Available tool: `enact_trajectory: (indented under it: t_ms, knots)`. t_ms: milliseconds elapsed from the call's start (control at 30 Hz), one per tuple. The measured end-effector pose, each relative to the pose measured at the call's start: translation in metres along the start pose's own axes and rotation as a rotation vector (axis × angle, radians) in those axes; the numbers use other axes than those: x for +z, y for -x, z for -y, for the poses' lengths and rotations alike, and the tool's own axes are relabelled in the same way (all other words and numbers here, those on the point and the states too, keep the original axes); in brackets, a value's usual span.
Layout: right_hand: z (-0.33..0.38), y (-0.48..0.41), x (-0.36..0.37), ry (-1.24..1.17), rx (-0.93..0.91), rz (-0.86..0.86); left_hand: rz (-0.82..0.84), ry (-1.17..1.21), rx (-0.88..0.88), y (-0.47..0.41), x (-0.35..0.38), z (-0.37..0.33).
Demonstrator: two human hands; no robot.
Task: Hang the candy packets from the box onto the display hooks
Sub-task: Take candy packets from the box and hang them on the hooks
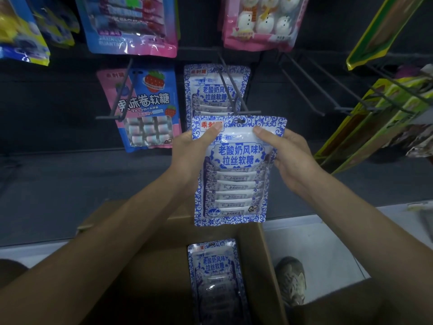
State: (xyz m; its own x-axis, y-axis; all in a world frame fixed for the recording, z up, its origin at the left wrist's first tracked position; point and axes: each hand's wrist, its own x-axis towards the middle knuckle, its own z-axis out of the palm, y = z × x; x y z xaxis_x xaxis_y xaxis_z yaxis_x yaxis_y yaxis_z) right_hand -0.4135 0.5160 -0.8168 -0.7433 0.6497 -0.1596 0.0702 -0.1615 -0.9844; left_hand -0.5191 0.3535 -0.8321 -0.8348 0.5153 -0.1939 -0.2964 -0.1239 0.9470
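Pinches the blue-and-white glossy plastic candy packet (234, 170) near its top, left hand (189, 156) at nine o'clock, right hand (290, 156) at three, hang-hole just below the black wire hook (243, 112); likely light, floppy, slick.

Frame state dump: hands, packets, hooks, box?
left hand: grips held packet's left edge
right hand: grips its right edge
held packet: upright, hole at the hook tip; cannot tell if threaded
hook: carries one hung packet at the back
box: open, spare packet lying inside
right hooks: bare
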Motion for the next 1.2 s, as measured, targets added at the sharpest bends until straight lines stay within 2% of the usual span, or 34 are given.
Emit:
enact_trajectory:
  t_ms: [233, 467, 633, 733, 833, 967, 1067, 1200]
  knots:
    - [-0.011, 0.001, -0.005, 0.058, 0.055, 0.057, -0.055, 0.003, -0.036, -0.01, 0.002, 0.003]
    - [-0.028, 0.018, -0.026, 0.301, 0.274, 0.359, -0.138, -0.003, -0.047, -0.021, 0.0, 0.001]
    - [-0.027, 0.027, -0.041, 0.354, 0.309, 0.411, -0.205, -0.052, 0.011, -0.012, 0.003, 0.001]
    - [-0.028, 0.023, -0.045, 0.325, 0.318, 0.372, -0.19, -0.091, 0.01, -0.006, 0.003, -0.002]
    - [-0.03, 0.019, -0.043, 0.335, 0.28, 0.315, -0.145, -0.166, -0.062, 0.007, -0.002, 0.001]
    - [-0.015, 0.022, -0.03, 0.183, 0.232, 0.299, -0.102, -0.107, -0.116, 0.037, -0.01, 0.016]
    - [-0.012, 0.018, -0.021, 0.149, 0.217, 0.16, -0.116, -0.16, -0.082, 0.066, -0.01, 0.034]
    - [-0.018, 0.003, -0.008, 0.302, 0.153, -0.035, -0.114, -0.256, 0.0, 0.077, -0.014, 0.051]
